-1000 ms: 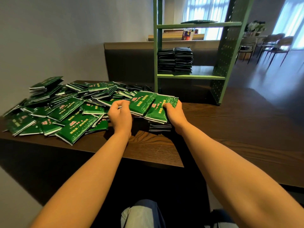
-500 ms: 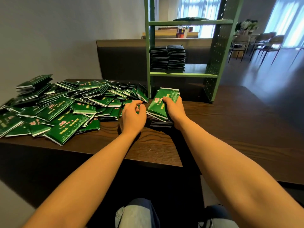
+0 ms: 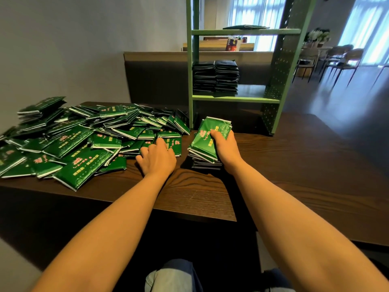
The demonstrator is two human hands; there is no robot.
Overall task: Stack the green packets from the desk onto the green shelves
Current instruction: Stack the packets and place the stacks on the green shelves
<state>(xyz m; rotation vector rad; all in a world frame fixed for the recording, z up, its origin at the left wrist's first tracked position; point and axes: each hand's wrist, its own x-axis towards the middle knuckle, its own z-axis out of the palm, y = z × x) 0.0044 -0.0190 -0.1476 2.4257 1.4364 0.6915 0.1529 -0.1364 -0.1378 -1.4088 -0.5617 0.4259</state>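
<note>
The left hand (image 3: 156, 158) has left the stack (image 3: 207, 138) and rests loose-fingered on the heap (image 3: 84, 140); the right hand (image 3: 226, 147) alone grips it. Gathering probably continues.

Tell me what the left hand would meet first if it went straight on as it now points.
The left hand points forward into the loose pile of packets. First it would meet the flat packet at the pile's near right edge; its fingers seem almost on it, but depth is unclear.
</note>
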